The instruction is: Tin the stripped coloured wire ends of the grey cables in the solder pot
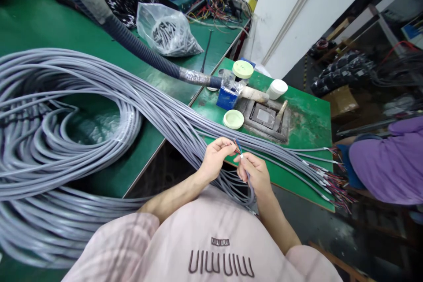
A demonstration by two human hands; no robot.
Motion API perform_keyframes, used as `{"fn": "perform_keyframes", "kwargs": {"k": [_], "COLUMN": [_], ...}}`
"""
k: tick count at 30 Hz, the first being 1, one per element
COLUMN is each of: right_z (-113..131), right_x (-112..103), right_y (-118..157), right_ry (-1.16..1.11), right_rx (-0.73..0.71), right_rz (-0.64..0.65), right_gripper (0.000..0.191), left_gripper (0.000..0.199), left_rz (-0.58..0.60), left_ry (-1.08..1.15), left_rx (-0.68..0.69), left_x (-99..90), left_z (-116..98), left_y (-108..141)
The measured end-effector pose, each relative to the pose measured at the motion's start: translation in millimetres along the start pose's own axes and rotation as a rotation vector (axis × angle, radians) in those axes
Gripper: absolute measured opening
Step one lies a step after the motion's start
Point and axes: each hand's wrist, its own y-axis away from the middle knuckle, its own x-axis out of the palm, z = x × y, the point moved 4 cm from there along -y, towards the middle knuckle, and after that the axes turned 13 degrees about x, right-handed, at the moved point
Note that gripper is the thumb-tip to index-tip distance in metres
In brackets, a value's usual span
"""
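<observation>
My right hand (254, 172) is closed around a grey cable (250, 189) just below its stripped end, where a white band shows. Thin coloured wires (238, 143), blue and reddish among them, fan out from that end. My left hand (216, 156) pinches some of these wires between thumb and fingertips. Behind both hands runs a thick bundle of grey cables (185, 119), looping into a large coil (125, 128) on the left. At the right, the bundle's stripped ends (330, 180) show many coloured wires and white bands.
A dark flexible hose (139, 48) hangs across to a blue box (227, 98) beside a square solder-pot-like fixture (264, 116). Round tubs and lids (233, 119) stand around it. A clear bag (168, 31) lies farther back. A person in purple (390, 161) is at the right.
</observation>
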Motion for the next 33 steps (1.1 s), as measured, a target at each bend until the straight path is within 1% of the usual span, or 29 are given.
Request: {"fn": "perform_keyframes", "kwargs": {"k": [5, 9, 17, 26, 29, 33], "right_z": [-2.4, -3.0, -3.3, -3.8, -3.4, 1.5], "right_x": [-0.5, -0.6, -1.9, -4.3, -3.9, -3.0], "right_y": [-1.7, -1.9, -1.5, -0.3, 0.8, 2.1], "right_ry": [-0.019, -0.036, -0.052, 0.011, 0.024, 0.056], "right_rx": [0.011, 0.001, -0.046, -0.139, -0.148, -0.144], "right_rz": [0.038, 0.059, 0.029, -0.029, -0.033, -0.044], "right_gripper": [0.029, 0.028, 0.026, 0.021, 0.019, 0.019], "left_gripper": [0.021, 0.017, 0.018, 0.016, 0.015, 0.019], "left_rz": [0.022, 0.041, -0.008, 0.009, 0.009, 0.020], "left_ry": [-0.004, -0.025, -0.014, -0.017, -0.025, -0.062], "left_rx": [-0.009, -0.004, -0.008, -0.011, -0.019, 0.007], "left_x": [3.6, 4.3, 3.8, 2.5, 3.1, 1.1], "left_z": [-1.2, 0.0, 0.8, 3.4, 3.2, 4.7], "left_y": [-2.7, -4.3, -3.6, -3.3, -2.9, -3.1]}}
